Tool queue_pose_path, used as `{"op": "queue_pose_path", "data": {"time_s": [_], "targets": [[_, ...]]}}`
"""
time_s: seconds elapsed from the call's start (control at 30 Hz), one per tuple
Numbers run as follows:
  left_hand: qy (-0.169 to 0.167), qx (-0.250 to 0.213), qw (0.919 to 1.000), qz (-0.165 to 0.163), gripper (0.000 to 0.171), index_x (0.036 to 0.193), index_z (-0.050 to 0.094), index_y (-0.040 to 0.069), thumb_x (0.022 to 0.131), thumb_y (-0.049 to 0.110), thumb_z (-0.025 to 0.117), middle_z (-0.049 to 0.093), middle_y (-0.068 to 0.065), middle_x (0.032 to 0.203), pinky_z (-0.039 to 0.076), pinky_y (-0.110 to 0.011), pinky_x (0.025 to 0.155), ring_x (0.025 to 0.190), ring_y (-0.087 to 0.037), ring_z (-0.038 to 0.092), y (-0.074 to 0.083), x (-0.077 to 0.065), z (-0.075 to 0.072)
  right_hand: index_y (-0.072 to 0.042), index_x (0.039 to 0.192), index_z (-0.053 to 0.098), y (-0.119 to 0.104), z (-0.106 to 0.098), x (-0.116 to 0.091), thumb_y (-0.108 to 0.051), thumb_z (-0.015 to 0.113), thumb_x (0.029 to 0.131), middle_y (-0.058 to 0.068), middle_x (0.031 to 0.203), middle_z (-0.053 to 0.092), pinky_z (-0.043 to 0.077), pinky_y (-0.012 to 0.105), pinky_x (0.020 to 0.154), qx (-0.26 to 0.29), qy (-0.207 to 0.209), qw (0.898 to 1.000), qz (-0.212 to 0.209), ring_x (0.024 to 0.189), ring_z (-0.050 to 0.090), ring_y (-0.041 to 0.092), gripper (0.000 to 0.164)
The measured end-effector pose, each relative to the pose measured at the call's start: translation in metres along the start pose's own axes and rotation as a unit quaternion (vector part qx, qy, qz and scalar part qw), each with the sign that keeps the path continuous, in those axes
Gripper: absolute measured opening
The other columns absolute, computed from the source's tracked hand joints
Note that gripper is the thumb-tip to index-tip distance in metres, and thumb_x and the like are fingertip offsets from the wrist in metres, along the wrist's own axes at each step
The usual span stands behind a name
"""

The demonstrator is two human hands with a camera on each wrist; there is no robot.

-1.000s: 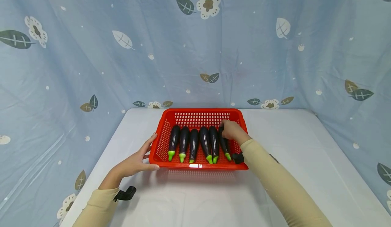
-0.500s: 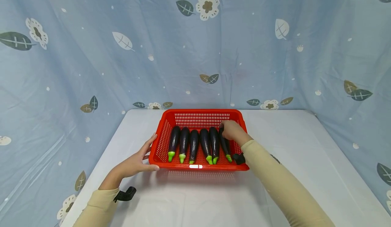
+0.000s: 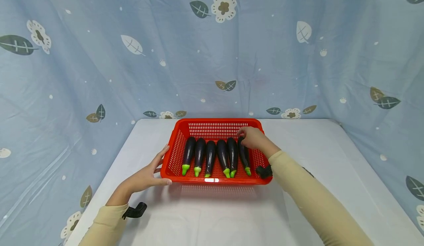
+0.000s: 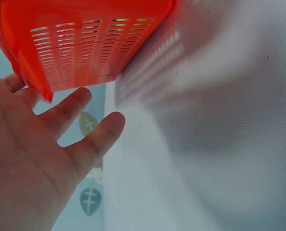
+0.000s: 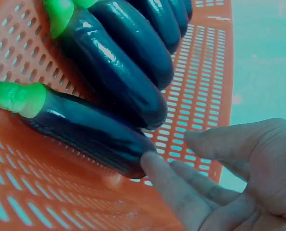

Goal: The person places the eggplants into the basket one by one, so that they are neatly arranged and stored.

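Several dark purple eggplants with green caps lie side by side in a red plastic basket. My right hand is at the far end of the rightmost eggplant. In the right wrist view, one fingertip is right at that eggplant's rounded end, and the thumb stands apart from it. My left hand is at the basket's left side with fingers spread. The left wrist view shows its fingers extended, some partly hidden behind the basket rim.
The basket stands on a white-covered table. A blue curtain printed with leaves and flowers hangs behind the table and along its sides. A black strap device is on the left wrist, another on the right.
My right hand has risen slightly and drawn back right from the rightmost eggplant, its fingers loosening. That eggplant lies in the same place. The left hand has stayed put.
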State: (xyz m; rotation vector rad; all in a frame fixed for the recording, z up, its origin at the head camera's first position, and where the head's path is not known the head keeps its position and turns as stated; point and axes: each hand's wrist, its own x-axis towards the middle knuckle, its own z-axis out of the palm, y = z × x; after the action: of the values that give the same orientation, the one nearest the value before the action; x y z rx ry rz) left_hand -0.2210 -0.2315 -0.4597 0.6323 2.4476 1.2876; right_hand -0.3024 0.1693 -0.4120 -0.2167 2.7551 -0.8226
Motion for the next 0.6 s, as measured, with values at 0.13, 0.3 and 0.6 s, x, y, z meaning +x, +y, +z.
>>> {"op": "queue_pose_path", "data": {"time_s": [0.13, 0.3, 0.6], "targets": [[0.003, 0.009, 1.0, 0.0, 0.108, 0.15, -0.001, 0.03, 0.075, 0.032, 0.078, -0.003, 0.012, 0.154, 0.037, -0.051, 0.097, 0.135, -0.029, 0.026, -0.001, 0.0, -0.001, -0.006, 0.125, 0.054, 0.004, -0.003, -0.004, -0.005, 0.059, 0.088, 0.016, 0.106, 0.059, 0.054, 0.035, 0.073, 0.1, -0.017, 0.995, 0.005, 0.08, 0.064, 0.028, 0.038], [0.001, 0.001, 1.0, 0.003, 0.105, 0.15, 0.0, 0.03, 0.077, 0.03, 0.076, 0.002, 0.008, 0.155, 0.038, -0.051, 0.097, 0.135, -0.03, 0.026, 0.0, -0.002, -0.005, -0.003, 0.126, 0.052, 0.008, -0.011, -0.012, -0.006, 0.057, 0.09, 0.02, 0.108, 0.059, 0.054, 0.038, 0.075, 0.165, -0.02, 0.986, -0.011, 0.084, 0.066, 0.03, 0.037], [0.016, -0.016, 0.9991, 0.035, 0.074, 0.149, 0.015, 0.021, 0.09, 0.02, 0.06, 0.019, -0.002, 0.152, 0.032, -0.059, 0.099, 0.134, -0.034, 0.028, 0.006, 0.0, -0.015, -0.004, 0.128, 0.05, 0.032, -0.027, -0.024, -0.014, 0.056, 0.092, 0.024, 0.113, 0.055, 0.055, 0.038, 0.072, 0.252, -0.031, 0.967, -0.007, 0.079, 0.066, 0.027, 0.038]]}}
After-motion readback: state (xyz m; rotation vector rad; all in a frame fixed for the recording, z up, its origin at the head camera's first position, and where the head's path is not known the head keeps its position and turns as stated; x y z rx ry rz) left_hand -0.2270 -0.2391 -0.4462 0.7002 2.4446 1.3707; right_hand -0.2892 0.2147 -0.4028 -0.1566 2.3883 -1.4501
